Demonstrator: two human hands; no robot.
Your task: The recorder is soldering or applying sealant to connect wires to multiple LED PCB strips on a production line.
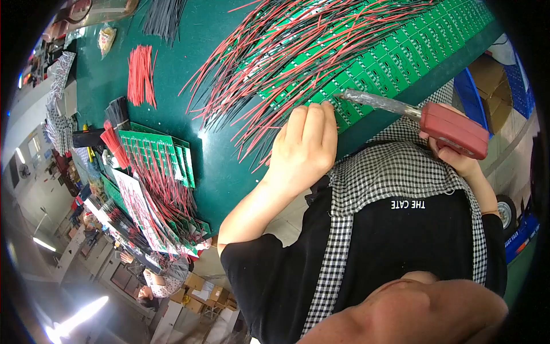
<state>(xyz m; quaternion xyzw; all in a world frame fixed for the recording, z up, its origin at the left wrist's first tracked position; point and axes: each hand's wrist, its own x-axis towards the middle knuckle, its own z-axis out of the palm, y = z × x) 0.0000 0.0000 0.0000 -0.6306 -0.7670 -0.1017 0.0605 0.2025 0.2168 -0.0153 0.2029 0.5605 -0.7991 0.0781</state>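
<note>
My right hand grips a soldering gun with a red body and a long metal barrel. Its tip lies over the near edge of a green circuit board panel. Close to the tip, my left hand rests at the panel's edge, knuckles up and fingers bent together. Their fingertips are turned away, so what they pinch is hidden. Many red and black wires spread across the panel, their loose ends hanging over its left side and reaching past my left hand.
On the green table lie a red wire bundle, a black wire bundle and a small plastic bag. Wired boards are stacked at the left. Blue bins stand at right. Another person is at lower left.
</note>
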